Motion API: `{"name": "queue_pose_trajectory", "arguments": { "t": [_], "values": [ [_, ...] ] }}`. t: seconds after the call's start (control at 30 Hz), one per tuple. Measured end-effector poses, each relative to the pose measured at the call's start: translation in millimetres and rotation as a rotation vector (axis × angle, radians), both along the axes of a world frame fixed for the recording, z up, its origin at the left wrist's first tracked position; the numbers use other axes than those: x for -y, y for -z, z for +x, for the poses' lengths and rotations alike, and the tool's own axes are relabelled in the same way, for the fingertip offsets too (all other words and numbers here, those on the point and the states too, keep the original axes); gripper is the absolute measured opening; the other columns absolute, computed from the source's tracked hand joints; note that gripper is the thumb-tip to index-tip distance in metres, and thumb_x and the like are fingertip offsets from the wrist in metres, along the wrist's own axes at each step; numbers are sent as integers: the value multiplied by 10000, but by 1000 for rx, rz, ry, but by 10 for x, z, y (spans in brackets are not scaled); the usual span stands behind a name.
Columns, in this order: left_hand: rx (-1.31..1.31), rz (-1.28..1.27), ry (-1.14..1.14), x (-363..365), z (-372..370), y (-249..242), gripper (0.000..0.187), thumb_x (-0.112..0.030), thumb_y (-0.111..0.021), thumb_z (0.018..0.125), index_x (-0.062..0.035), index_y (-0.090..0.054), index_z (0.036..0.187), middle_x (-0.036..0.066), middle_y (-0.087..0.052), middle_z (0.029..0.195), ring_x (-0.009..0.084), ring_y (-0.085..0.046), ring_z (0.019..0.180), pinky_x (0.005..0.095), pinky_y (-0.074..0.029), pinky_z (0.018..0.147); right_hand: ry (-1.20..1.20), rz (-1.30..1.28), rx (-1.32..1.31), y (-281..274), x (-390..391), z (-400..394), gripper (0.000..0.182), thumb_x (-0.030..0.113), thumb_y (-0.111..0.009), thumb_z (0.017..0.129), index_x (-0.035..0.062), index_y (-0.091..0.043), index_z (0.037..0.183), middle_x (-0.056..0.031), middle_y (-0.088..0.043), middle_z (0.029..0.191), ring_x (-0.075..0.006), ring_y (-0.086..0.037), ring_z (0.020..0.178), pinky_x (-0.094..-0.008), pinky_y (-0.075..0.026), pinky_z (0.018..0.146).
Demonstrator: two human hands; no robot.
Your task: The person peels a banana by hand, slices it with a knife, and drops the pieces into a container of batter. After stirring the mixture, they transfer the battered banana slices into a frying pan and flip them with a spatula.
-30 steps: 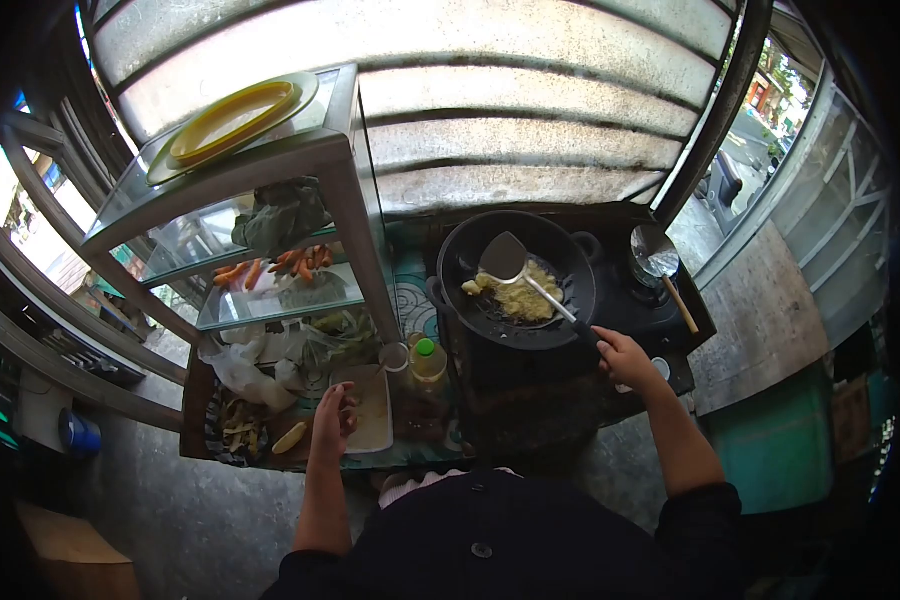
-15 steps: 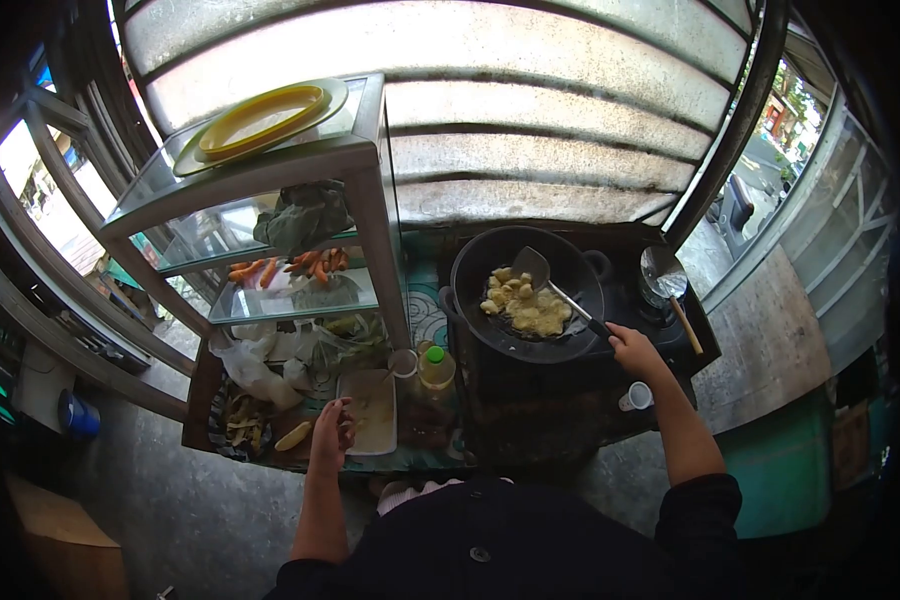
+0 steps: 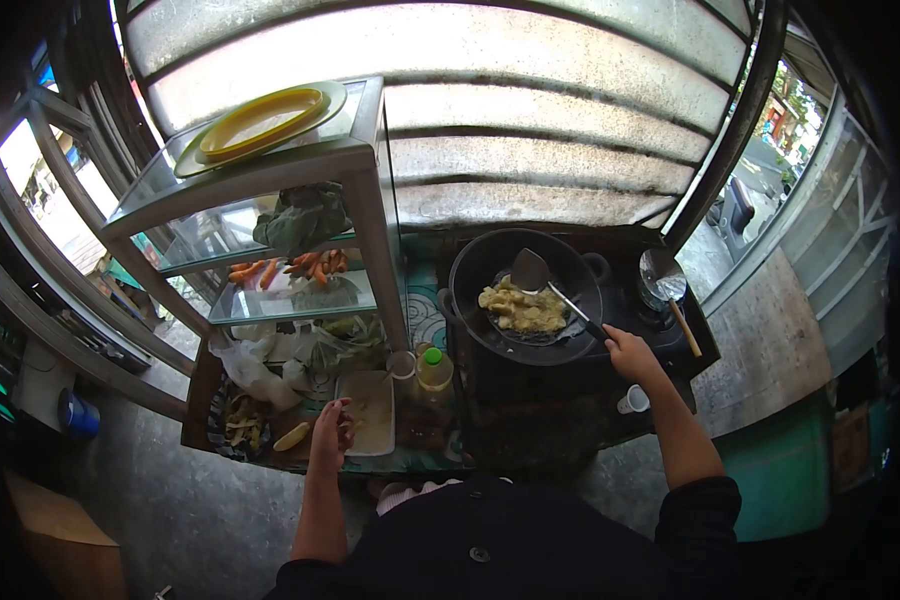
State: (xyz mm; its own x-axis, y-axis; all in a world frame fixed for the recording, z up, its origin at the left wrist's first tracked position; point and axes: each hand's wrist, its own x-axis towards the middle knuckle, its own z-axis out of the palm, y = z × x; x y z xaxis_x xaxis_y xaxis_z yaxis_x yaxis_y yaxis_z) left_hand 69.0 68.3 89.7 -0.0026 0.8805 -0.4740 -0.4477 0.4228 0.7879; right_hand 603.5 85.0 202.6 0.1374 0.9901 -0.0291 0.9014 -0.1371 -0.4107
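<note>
A dark wok [image 3: 480, 340] stands on the stove with pale yellow food pieces [image 3: 525, 312] frying in its oil. My right hand [image 3: 628, 352] is closed on the black handle of a metal spatula [image 3: 531, 270], whose blade rests at the far side of the food. My left hand [image 3: 334, 432] hovers by the left edge of a white rectangular tray [image 3: 374, 420], its fingers loosely curled and apart with nothing in them. A yellow banana-like piece [image 3: 292, 436] lies just left of that hand.
Behind on the left rises a glass cabinet [image 3: 370, 160] with a yellow plate [image 3: 260, 125] on top. A green-capped bottle [image 3: 434, 372] and a cup [image 3: 401, 366] stand near the tray. At right are a small pan [image 3: 662, 277] and a white cup [image 3: 633, 400].
The food pieces have been pushed together and shifted slightly left in the wok. The spatula and my right hand have moved slightly. My left hand has stayed in place.
</note>
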Motion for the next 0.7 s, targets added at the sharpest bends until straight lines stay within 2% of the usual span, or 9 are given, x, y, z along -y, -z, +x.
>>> {"name": "queue_pose_trajectory", "arguments": {
  "t": [0.03, 0.1, 0.2, 0.23, 0.3, 0.4, 0.5, 0.57, 0.7],
  "values": [
    [2, 6, 2, -12, 11, 2, 239, -291, -488, 961, -111, -550, 1106, -6, -497, 773, 68, -425, 500, 199, -284, 400, 2, 1, -1, -27, -5, -40, 397, 197, -507, 902, 58, -529, 1273, -242, -629, 1048, -403, -593, 999, -434, -455, 876],
    [3, 12, 3, -30, 33, -31, 238, -290, -487, 961, -111, -551, 1105, -7, -496, 772, 67, -425, 500, 198, -284, 400, 131, -249, -383, -109, -23, -94, 400, 198, -515, 901, 63, -528, 1277, -239, -636, 1025, -395, -611, 965, -428, -472, 835],
    [-17, 11, -5, -37, 58, -93, 235, -287, -486, 962, -112, -552, 1105, -11, -499, 768, 63, -423, 496, 197, -281, 398, 73, -265, -577, -106, 40, 32, 410, 200, -522, 901, 73, -520, 1291, -237, -644, 994, -383, -630, 918, -421, -489, 775],
    [-16, 21, -3, -36, 50, -83, 233, -287, -487, 962, -115, -554, 1103, -13, -499, 767, 62, -422, 495, 196, -281, 398, 71, -267, -577, -113, 73, 32, 410, 200, -522, 901, 73, -520, 1291, -237, -644, 994, -383, -630, 918, -421, -489, 775],
    [-16, 31, -1, -36, 26, -53, 231, -287, -487, 962, -117, -555, 1102, -16, -499, 766, 60, -422, 494, 195, -280, 398, -27, -34, -149, -169, 153, 30, 414, 191, -515, 899, 80, -513, 1298, -246, -644, 950, -400, -628, 874, -448, -492, 742],
    [1, 30, 11, -18, 22, -11, 233, -290, -489, 961, -118, -558, 1102, -15, -498, 769, 61, -426, 497, 192, -281, 399, -15, 6, 85, -198, 189, -132, 397, 178, -505, 896, 84, -527, 1281, -257, -638, 927, -419, -615, 865, -475, -481, 764],
    [-12, -1, 9, -17, 57, -32, 237, -293, -490, 960, -117, -560, 1102, -10, -501, 771, 63, -430, 498, 191, -279, 398, -14, -18, 65, -155, 189, -288, 376, 166, -499, 891, 80, -548, 1254, -261, -634, 911, -436, -599, 867, -505, -466, 774],
    [-12, 5, 1, -26, 71, -43, 239, -295, -490, 960, -115, -560, 1101, -5, -505, 767, 65, -433, 496, 192, -277, 396, -74, 38, 21, -54, 180, -194, 380, 172, -513, 892, 81, -548, 1259, -257, -638, 902, -416, -621, 851, -466, -486, 753],
    [-4, 25, -7, -32, 38, -32, 239, -296, -493, 958, -115, -559, 1099, -5, -506, 763, 66, -430, 492, 193, -275, 394, -21, -117, -331, -206, 269, -65, 392, 181, -537, 891, 80, -543, 1269, -227, -643, 861, -358, -645, 785, -403, -484, 712]
  ]
}}
